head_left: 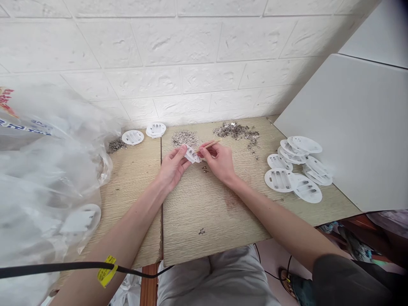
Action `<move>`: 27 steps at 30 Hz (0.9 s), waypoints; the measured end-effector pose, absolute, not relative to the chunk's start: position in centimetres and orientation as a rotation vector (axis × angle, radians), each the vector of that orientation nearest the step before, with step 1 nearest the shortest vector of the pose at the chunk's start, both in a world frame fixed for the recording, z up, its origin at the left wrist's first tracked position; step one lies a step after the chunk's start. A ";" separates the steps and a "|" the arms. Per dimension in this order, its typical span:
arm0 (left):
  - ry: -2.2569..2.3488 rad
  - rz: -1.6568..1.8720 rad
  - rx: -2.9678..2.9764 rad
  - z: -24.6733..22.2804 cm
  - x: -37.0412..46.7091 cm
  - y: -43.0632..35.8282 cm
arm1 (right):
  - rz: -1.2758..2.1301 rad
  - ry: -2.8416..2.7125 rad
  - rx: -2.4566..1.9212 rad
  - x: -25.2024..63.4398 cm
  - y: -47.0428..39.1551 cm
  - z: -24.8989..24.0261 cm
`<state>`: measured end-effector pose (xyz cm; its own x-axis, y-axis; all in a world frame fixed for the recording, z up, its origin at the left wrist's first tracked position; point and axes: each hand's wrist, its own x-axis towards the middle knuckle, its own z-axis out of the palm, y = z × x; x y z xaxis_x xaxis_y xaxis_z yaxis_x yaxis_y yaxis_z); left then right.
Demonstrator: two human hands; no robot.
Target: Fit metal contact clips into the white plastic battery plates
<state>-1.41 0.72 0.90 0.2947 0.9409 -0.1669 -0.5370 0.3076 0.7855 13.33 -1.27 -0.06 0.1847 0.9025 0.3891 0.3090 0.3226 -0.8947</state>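
Held disc: a small white slotted plastic disc (191,154) is lying between the two hands, above the wooden-patterned table (204,208); it is tilting, not lying flat.
Long axis: as I am seeing it, its outline is slanting from the far left down to the near right.
Left hand: the left hand (174,165) is nearly closing, thumb against fingers, and is gripping the disc by its left side.
Right hand: the right hand (219,162) is pinching a thin pale wooden stick (213,144), fingertips close together, just beside the disc's right edge.
Nearer hand: the left is nearer, since it is holding the disc; whether the stick's hidden end is touching it, I cannot tell.
Clear plastic bag: the large wrinkled transparent bag (38,178) is standing at the left, and a flat white plastic piece (83,219) is showing through it.
Slots: in the loose pile of white round plastic discs (280,179) at the right, small metallic bits are showing in some slots.
Loose metal: a pale silvery heap of small parts (185,138) is lying just beyond the held disc.
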 end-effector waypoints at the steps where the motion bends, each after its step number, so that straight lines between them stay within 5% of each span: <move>1: 0.706 1.094 0.684 0.9 -1.4 0.7 | 0.611 -1.373 -1.218 13.3 -1.3 -0.1; 27: 0.703 1.145 0.605 1.1 -1.2 0.2 | 0.481 -1.420 -1.197 12.8 -1.6 0.0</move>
<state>-1.18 0.24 1.07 0.2488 0.9503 -0.1870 -0.5966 0.3024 0.7433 12.78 -1.63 -0.02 0.1813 0.8549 0.4860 0.3830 0.3938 -0.8356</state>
